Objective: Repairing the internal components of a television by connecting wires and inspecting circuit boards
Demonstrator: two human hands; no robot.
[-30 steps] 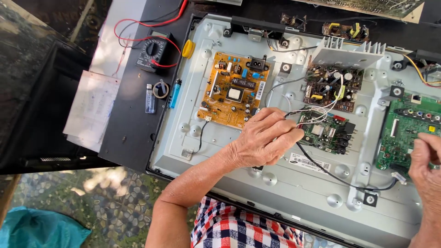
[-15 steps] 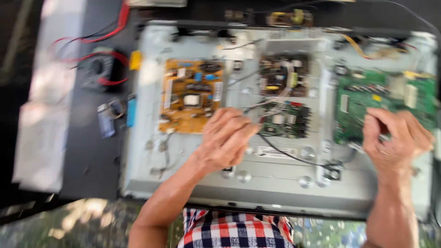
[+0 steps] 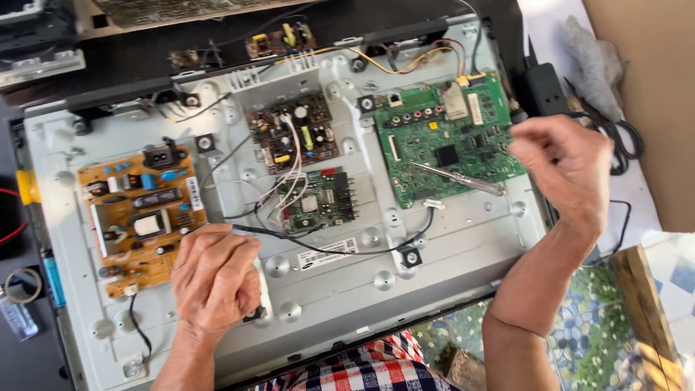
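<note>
Head view, looking down on an opened flat-panel television, its grey metal back chassis (image 3: 434, 275) lying flat.

Left hand (image 3: 216, 279): curled closed, knuckles up, resting on the chassis just right of the orange-brown power supply board (image 3: 141, 217). A black cable (image 3: 340, 251) runs out from under the fingers toward a small black connector (image 3: 410, 256) (whether the fingers actually pinch the cable, I cannot tell).

Right hand (image 3: 565, 163): fingers drawn together around the handle end of a slim screwdriver (image 3: 463, 179). The metal shaft lies low and slanted across the green main board (image 3: 449, 137), tip toward that board's lower left area.

Between the two hands: a small dark green board (image 3: 318, 201) with a white wire bundle (image 3: 293, 177) rising to a brown board (image 3: 293, 130) above it.

At the far left edge, off the chassis: a ring of solder wire (image 3: 22, 284). At the right, beside the chassis: a black power strip (image 3: 544, 90) and a grey cloth (image 3: 594, 61). A checked shirt (image 3: 362, 369) shows at the bottom edge.
</note>
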